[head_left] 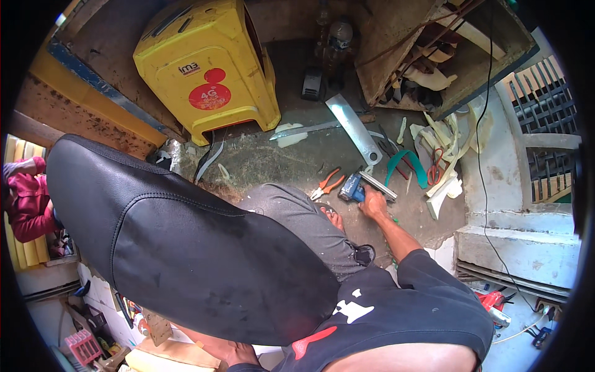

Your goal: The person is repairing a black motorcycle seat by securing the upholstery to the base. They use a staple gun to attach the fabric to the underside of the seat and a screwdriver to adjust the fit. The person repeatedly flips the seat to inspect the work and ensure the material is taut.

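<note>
A long black padded seat (186, 248) with curved stitching lies across my lap and body. My right hand (374, 202) grips a blue and silver staple gun (352, 186) on the concrete floor, beside my bare foot (333, 220). Orange-handled pliers (327, 185) lie just left of the gun. My left arm (238, 352) shows at the lower edge under the seat; its fingers are hidden. A metal bar (352, 129), a green strap (403, 160) and red-handled scissors (435, 161) lie beyond my right hand.
A yellow plastic stool (173, 71) stands ahead, beside bottles (339, 37) and a wooden cabinet (381, 43) holding scraps. Foam offcuts (451, 142) lie at right, near a hanging black cable (485, 217). Another person's red sleeve (31, 211) shows at far left. Tools (83, 344) clutter the lower left.
</note>
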The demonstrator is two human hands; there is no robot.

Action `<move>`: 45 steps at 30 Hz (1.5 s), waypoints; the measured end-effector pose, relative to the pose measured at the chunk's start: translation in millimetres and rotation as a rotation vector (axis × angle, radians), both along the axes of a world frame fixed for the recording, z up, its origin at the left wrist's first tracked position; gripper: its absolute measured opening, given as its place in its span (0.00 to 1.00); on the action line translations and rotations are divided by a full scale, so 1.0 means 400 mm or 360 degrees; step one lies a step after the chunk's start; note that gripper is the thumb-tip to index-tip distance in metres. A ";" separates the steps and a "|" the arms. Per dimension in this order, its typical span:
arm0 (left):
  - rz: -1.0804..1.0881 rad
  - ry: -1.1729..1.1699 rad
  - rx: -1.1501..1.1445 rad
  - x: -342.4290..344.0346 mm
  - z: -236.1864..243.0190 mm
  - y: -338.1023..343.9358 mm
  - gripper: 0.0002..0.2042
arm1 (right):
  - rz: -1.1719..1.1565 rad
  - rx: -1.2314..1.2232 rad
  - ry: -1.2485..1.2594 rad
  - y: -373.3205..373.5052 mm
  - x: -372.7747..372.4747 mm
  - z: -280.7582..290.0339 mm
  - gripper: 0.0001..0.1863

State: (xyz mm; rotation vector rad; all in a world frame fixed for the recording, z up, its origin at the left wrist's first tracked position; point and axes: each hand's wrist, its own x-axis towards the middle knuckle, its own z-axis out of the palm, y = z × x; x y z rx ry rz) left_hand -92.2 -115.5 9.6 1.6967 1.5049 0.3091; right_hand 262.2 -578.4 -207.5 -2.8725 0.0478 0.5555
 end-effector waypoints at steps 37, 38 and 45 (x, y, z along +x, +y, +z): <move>-0.2208 0.0571 0.1178 0.430 0.601 -0.086 0.19 | -0.0291 -0.0082 0.0260 -0.001 0.036 -0.134 0.56; -0.2309 0.0638 0.1141 0.391 0.512 -0.114 0.19 | -0.0262 0.0013 0.0346 0.015 0.045 -0.112 0.57; -0.2335 0.0769 0.1007 0.273 0.375 -0.134 0.18 | -0.0464 0.0650 0.0237 -0.075 0.060 -0.061 0.34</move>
